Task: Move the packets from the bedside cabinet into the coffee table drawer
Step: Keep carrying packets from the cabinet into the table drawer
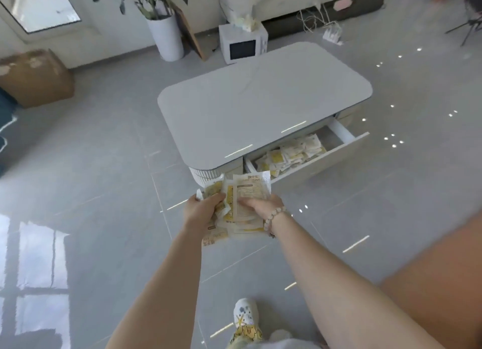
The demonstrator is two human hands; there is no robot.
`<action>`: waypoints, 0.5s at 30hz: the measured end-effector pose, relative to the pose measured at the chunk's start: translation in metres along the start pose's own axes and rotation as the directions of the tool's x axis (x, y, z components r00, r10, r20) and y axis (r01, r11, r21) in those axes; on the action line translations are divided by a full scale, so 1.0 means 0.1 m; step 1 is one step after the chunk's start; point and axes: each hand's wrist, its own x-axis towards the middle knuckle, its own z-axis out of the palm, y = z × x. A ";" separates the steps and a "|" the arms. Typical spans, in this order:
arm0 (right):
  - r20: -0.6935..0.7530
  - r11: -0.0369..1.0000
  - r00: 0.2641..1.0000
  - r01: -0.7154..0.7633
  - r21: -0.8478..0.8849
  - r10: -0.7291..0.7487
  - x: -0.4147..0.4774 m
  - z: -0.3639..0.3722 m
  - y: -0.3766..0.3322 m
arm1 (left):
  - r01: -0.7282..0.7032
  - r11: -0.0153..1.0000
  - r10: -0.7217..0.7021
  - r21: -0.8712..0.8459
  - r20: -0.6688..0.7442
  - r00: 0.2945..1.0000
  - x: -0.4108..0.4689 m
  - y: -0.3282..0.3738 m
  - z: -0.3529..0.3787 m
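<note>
I hold a thick bundle of white and yellow packets (pixel 243 189) in front of me, above the floor. My left hand (pixel 200 210) grips the bundle's left side and my right hand (pixel 260 206), with a bead bracelet at the wrist, grips its right side. Just beyond the bundle stands the grey coffee table (pixel 260 95). Its drawer (pixel 339 150) is pulled open toward me and to the right, with several more of the same packets (pixel 294 154) lying inside. The bedside cabinet is not in view.
A glossy grey tiled floor surrounds the table. A white microwave (pixel 243 44) and a tall white plant pot (pixel 167 37) stand behind it. A cardboard box (pixel 36 77) sits at the left, and cables with a power strip (pixel 331 33) lie at the back right. My shoe (pixel 245 313) is below.
</note>
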 end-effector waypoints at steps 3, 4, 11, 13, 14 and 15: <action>-0.052 0.997 0.998 -0.030 0.072 0.034 0.09 -0.08 -0.01 | 0.001 0.998 -0.005 0.066 0.049 0.999 0.19 0.07 0.17; -0.065 0.996 0.997 -0.031 0.088 0.037 0.12 -0.12 -0.03 | 0.002 0.996 -0.008 0.086 0.065 0.998 0.24 0.09 0.24; -0.209 0.978 0.976 -0.020 0.206 0.064 0.26 -0.57 0.05 | 0.003 0.977 -0.038 0.212 0.162 0.986 0.35 0.12 0.87; -0.260 0.970 0.962 -0.019 0.241 0.084 0.39 -0.76 0.14 | -0.012 0.968 -0.041 0.251 0.207 0.977 0.32 0.15 1.07; -0.276 0.967 0.957 -0.017 0.253 0.089 0.43 -0.84 0.15 | -0.021 0.964 -0.040 0.266 0.223 0.974 0.30 0.16 1.17; -0.291 0.964 0.953 -0.009 0.264 0.088 0.45 -0.92 0.15 | -0.029 0.961 -0.038 0.274 0.236 0.971 0.30 0.18 1.27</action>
